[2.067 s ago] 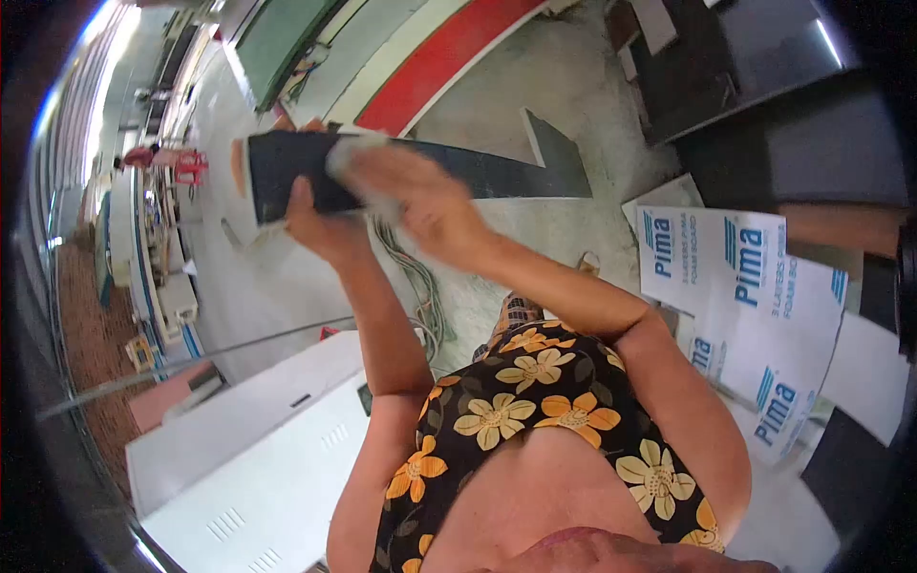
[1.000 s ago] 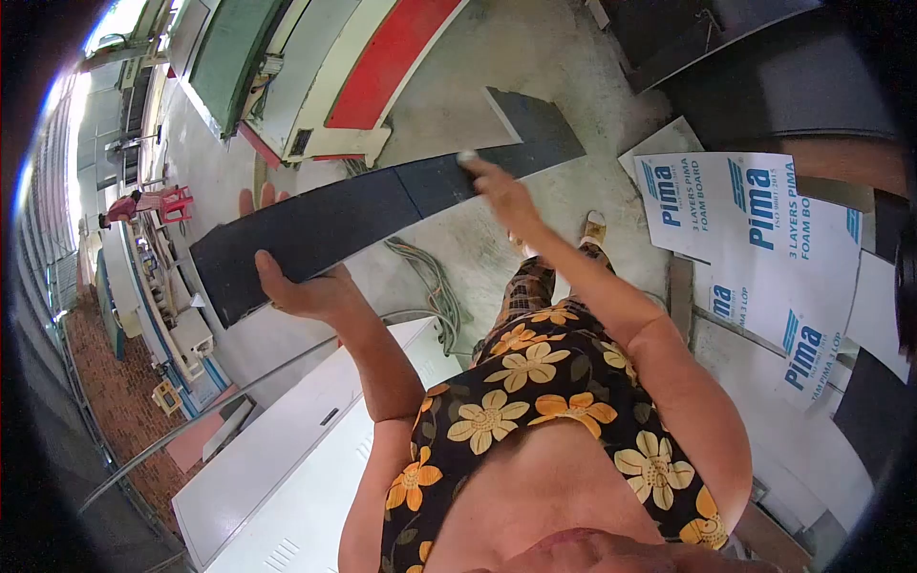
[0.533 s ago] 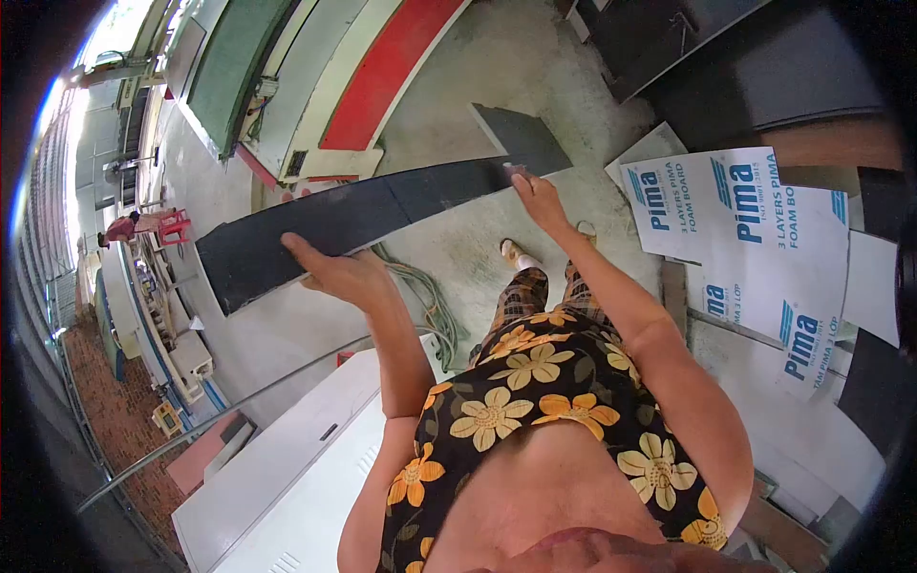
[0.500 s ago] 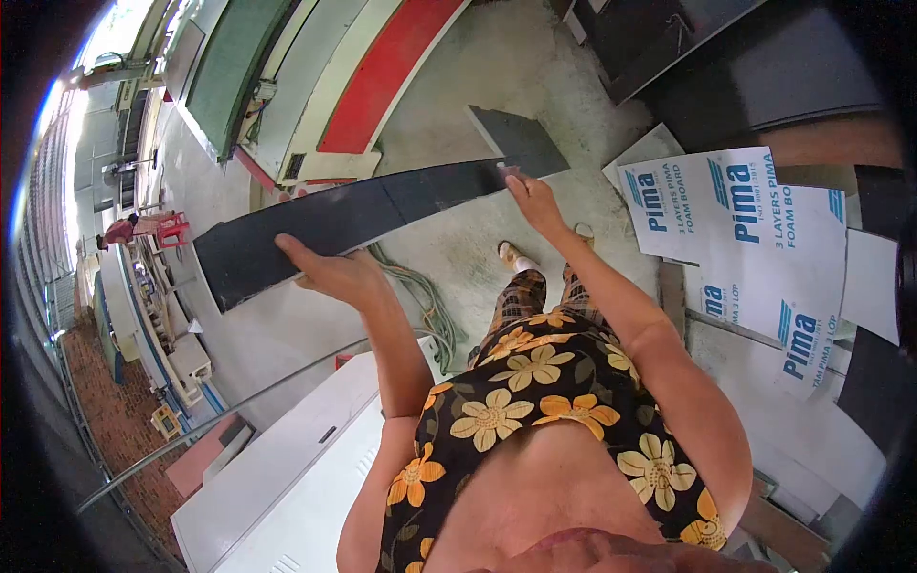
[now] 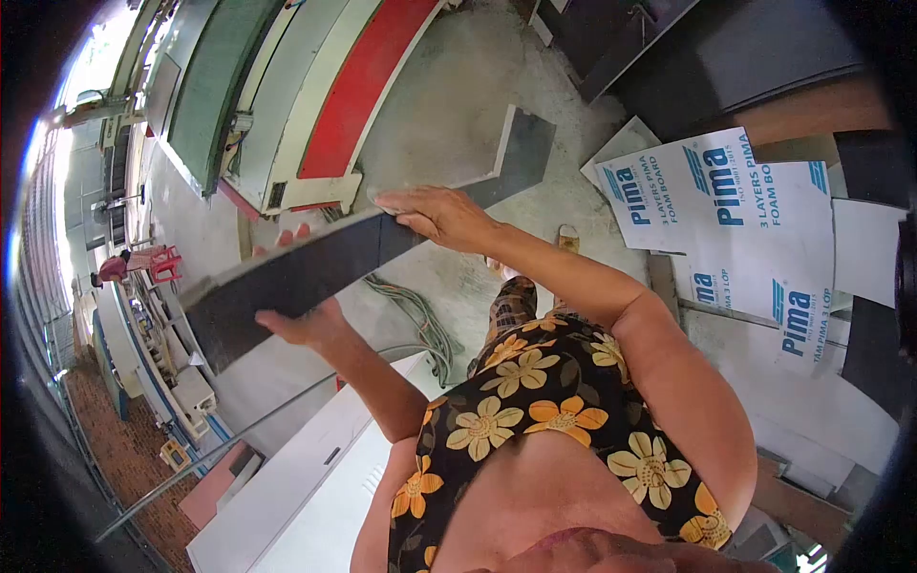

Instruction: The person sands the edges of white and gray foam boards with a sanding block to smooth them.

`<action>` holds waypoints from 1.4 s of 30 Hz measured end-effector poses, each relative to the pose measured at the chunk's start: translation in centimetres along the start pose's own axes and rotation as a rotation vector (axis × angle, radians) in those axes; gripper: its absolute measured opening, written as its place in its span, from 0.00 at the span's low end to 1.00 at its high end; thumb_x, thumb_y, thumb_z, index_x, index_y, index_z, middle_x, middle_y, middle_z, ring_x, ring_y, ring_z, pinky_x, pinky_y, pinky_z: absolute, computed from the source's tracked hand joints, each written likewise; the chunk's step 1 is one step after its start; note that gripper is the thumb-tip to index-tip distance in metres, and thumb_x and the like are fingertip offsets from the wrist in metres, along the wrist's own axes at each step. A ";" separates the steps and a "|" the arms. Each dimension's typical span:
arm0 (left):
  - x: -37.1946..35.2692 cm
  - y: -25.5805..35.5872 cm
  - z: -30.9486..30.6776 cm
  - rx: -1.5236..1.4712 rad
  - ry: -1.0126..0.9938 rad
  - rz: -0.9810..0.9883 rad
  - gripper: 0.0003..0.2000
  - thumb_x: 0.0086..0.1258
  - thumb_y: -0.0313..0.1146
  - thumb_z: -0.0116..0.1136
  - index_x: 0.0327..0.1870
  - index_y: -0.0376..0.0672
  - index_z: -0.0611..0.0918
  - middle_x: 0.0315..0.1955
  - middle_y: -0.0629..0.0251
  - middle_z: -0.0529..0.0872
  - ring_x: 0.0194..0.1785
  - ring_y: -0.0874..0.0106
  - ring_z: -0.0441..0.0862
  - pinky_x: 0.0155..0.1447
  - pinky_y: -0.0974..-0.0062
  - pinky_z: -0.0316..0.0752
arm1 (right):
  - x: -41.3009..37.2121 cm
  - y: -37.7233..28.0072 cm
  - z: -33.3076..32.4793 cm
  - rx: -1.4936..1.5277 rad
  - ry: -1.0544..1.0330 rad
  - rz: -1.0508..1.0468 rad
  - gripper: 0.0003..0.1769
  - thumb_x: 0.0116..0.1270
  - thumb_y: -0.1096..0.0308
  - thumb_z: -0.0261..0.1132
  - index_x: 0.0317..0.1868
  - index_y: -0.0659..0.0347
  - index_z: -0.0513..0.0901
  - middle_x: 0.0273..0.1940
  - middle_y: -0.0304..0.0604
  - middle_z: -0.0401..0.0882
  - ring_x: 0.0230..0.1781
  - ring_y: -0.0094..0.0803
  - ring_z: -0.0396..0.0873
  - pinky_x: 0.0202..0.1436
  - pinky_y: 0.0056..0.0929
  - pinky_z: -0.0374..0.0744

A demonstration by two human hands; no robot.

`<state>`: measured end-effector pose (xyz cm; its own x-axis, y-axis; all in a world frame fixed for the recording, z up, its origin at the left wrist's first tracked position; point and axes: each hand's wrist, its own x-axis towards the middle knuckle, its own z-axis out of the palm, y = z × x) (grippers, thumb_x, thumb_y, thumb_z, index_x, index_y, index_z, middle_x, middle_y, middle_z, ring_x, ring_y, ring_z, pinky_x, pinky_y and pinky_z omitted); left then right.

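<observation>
A long dark grey board (image 5: pixel 334 263) slants across in front of me, raised above the floor, with an angled arm (image 5: pixel 525 148) at its far end. My left hand (image 5: pixel 301 325) grips the board's wide near end, thumb on the facing surface and fingertips showing over the far edge. My right hand (image 5: pixel 444 218) is closed over the upper edge near the middle, fingers across the edge and thumb side against the face. The undersides of its fingers are hidden.
Green hoses (image 5: pixel 411 310) lie on the floor below the board. Left of centre stands a machine with a red panel (image 5: pixel 349 105). Printed foam board sheets (image 5: pixel 726 220) are at right, a white cabinet (image 5: pixel 296 477) lower left. A person (image 5: pixel 113 267) is by a red stool (image 5: pixel 164 263).
My right hand has slid along the board from near its far end to the middle. The board has tilted, its near end dropping lower and leftward with my left hand.
</observation>
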<state>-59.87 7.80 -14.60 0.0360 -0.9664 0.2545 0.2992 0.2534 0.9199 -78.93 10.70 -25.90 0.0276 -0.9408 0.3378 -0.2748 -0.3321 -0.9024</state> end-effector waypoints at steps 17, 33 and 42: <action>0.6 -0.3 -11.0 -0.011 0.162 0.126 0.43 0.49 0.72 0.57 0.55 0.40 0.77 0.46 0.53 0.80 0.51 0.54 0.77 0.61 0.45 0.65 | -7.9 20.3 -4.3 -0.388 0.375 0.461 0.16 0.69 0.58 0.53 0.42 0.61 0.81 0.39 0.52 0.81 0.39 0.52 0.79 0.42 0.43 0.76; 0.7 1.2 -22.3 -0.301 -0.079 0.068 0.33 0.54 0.64 0.58 0.51 0.46 0.78 0.43 0.61 0.82 0.48 0.57 0.77 0.55 0.49 0.61 | -6.4 29.5 -4.1 -0.233 0.130 0.389 0.18 0.71 0.58 0.52 0.54 0.58 0.78 0.53 0.47 0.78 0.53 0.47 0.76 0.56 0.39 0.74; -0.3 0.8 -23.9 -0.401 -0.136 0.071 0.34 0.57 0.67 0.51 0.49 0.43 0.77 0.44 0.61 0.81 0.49 0.56 0.77 0.54 0.53 0.63 | -5.4 33.2 -6.6 -0.384 -0.002 0.682 0.19 0.72 0.56 0.50 0.49 0.62 0.79 0.47 0.54 0.79 0.49 0.50 0.77 0.51 0.44 0.75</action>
<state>-36.85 7.22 -21.06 -0.0481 -0.9261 0.3742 0.6489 0.2558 0.7166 -94.56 5.25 -55.92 -0.2652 -0.9289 -0.2586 -0.5453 0.3657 -0.7543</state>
